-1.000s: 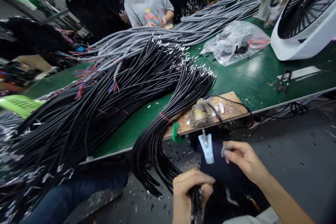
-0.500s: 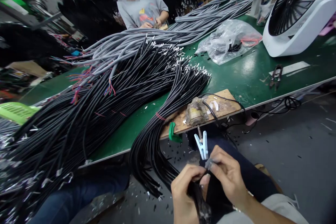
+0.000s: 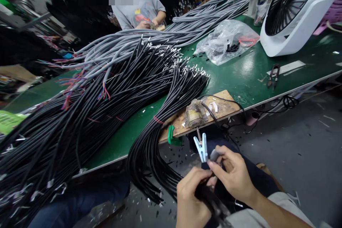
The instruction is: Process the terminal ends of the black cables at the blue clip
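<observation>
My left hand is closed around dark cables that run down towards my lap. Just right of it, my right hand pinches near the cable ends, with a small grey piece at its fingertips. The fingertips of both hands are close together. A light blue clothespin hangs just beyond them from a metal shaft of a small motor, wrapped in clear plastic on a wooden board. To the left, a tied bundle of black cables droops over the table edge.
Black and grey cables cover much of the green table. A green clamp grips the board. Further right are a plastic bag, snips and a white fan. Across the table, a person works with both hands.
The view has shifted, so the table and its contents appear further left. My right hand's fingertips have shifted, and the grey piece now stands above them, beside the clothespin.
</observation>
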A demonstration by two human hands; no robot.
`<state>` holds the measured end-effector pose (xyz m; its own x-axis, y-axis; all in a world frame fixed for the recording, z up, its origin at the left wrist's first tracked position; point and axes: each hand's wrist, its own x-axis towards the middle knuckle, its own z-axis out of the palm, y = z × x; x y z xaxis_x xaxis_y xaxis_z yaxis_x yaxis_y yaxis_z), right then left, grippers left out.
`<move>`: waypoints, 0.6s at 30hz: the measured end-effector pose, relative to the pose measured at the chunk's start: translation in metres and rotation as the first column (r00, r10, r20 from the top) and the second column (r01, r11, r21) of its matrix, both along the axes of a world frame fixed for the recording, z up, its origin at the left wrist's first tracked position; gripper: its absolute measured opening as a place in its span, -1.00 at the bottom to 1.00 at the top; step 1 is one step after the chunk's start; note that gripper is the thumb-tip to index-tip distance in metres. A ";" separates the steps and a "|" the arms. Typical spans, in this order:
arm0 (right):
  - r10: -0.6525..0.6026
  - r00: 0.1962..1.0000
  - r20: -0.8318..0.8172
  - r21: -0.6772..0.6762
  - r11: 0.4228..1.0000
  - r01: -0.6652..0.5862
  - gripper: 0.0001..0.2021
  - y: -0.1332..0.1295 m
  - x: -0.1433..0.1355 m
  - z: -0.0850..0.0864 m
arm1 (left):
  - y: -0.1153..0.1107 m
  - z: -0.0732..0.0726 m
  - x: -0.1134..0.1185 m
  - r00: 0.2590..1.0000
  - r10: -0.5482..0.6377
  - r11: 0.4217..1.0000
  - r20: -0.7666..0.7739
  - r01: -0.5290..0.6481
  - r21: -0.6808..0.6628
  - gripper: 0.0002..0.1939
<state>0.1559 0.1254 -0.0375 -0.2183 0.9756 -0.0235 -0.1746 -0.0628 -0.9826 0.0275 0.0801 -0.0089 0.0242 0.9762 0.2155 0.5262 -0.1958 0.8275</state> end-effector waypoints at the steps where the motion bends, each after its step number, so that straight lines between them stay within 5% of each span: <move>1: 0.005 0.999 0.040 -0.002 1.000 -0.005 -0.91 0.003 -0.002 0.000 | 0.000 -0.001 0.000 1.000 -0.026 1.000 -0.018 0.026 -0.005 -0.93; 5: 0.087 0.996 -0.021 -0.071 0.994 -0.088 -0.81 0.021 0.003 0.002 | -0.001 -0.004 0.002 0.997 0.051 0.998 -0.063 -0.050 0.027 -0.89; 11: 0.376 0.922 -0.097 0.054 0.927 -0.372 -0.82 0.030 0.019 0.006 | -0.002 -0.003 0.004 0.989 0.146 0.988 -0.033 -0.144 0.049 -0.81; 16: 0.109 0.966 -0.235 -0.102 0.986 -0.136 -0.76 0.010 -0.009 -0.001 | -0.001 -0.002 0.012 0.950 0.302 0.953 -0.076 -0.299 0.051 -0.74; 18: -0.097 0.988 -0.122 0.031 0.994 0.101 -0.78 0.003 -0.019 -0.005 | -0.001 -0.001 0.015 0.922 0.376 0.925 -0.091 -0.369 0.085 -0.75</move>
<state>0.1374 0.1286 -0.0423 -0.1196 0.9923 0.0333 -0.2951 -0.0035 -0.9555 0.0425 0.0794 -0.0098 -0.3133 0.9028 0.2946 0.6533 -0.0203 0.7569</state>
